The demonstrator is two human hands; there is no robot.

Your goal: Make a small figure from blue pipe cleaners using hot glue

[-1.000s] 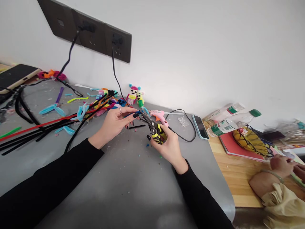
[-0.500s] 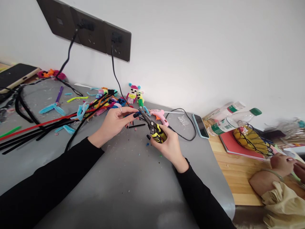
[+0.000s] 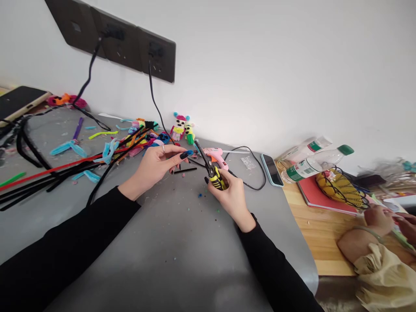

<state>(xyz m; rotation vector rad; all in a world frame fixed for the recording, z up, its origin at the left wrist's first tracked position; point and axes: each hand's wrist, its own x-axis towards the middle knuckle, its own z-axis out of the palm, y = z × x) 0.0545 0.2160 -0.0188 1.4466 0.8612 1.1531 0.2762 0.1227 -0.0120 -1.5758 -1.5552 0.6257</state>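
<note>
My left hand [image 3: 159, 167] pinches a short piece of blue pipe cleaner [image 3: 190, 152], with only its end showing past the fingertips. My right hand [image 3: 231, 193] is wrapped round the yellow and black handles of pliers [image 3: 208, 164]. The plier jaws point up and away, just right of the blue piece and apart from it. A pink glue gun [image 3: 218, 156] lies behind the pliers. A short black pipe cleaner [image 3: 185, 170] rests below my left fingertips. Two small fuzzy dolls, a pink-and-white one [image 3: 178, 128] and a yellow-green one [image 3: 189, 133], stand against the wall.
Long black and red pipe cleaners [image 3: 65, 169] cover the grey table's left side. On the right lie a phone [image 3: 272, 170], bottles [image 3: 308, 167] and a red folder [image 3: 316, 197]. Another person's hand [image 3: 378, 221] is at far right. Cords run from wall sockets [image 3: 130, 45].
The plier jaws have come away from the blue pipe cleaner and now point more upright. More of the blue end shows at my left fingertips. The view has shifted slightly.
</note>
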